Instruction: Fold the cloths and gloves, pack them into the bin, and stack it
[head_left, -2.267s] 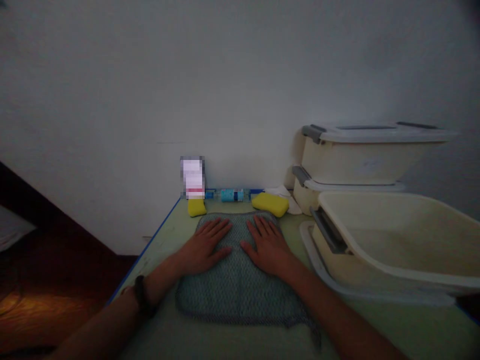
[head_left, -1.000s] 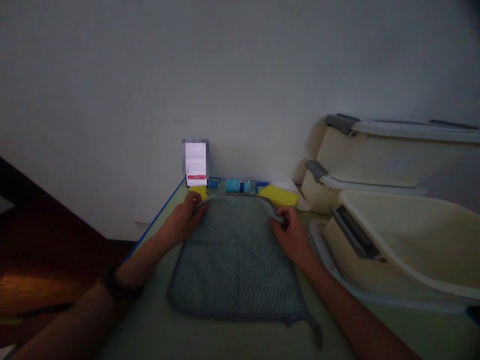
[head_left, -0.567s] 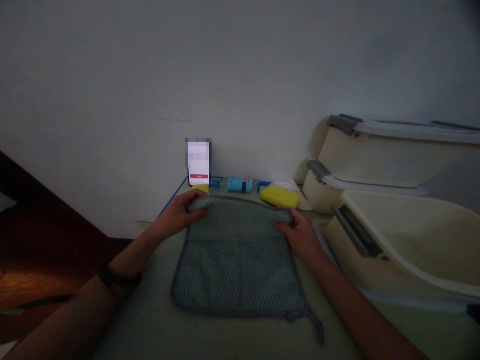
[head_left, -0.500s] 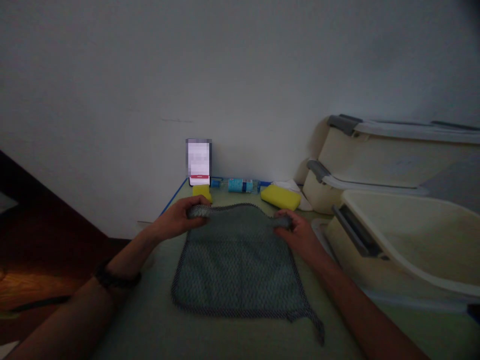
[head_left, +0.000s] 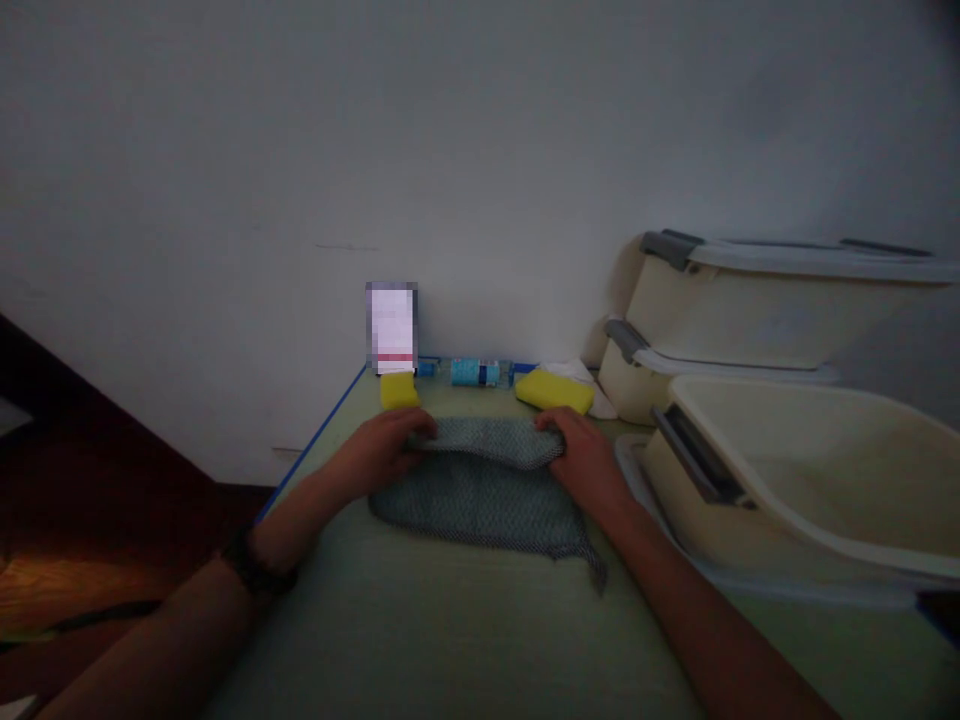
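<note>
A grey-green cleaning cloth (head_left: 480, 500) with a dark striped edge lies on the pale green table (head_left: 450, 640). Its far part is folded over toward me, and a small hanging loop sticks out at the near right corner. My left hand (head_left: 386, 445) pinches the cloth at the left end of the fold. At the right end my right hand (head_left: 581, 450) grips it between thumb and fingers. Just beyond my left hand sits a small yellow sponge (head_left: 398, 390). A larger yellow sponge (head_left: 555, 391) lies past my right hand, on some white tissue (head_left: 574, 370).
Against the wall leans a phone (head_left: 392, 325) with a lit, blurred screen. A clear bottle with a blue label (head_left: 476, 372) lies along the table's back edge. To the right stand an open cream bin (head_left: 795, 510) and stacked lidded bins (head_left: 742, 310).
Both hands have brought the cloth's far edge over toward me, so it now lies doubled. The cloth's near edge has moved away from me, and the hands are slightly closer together.
</note>
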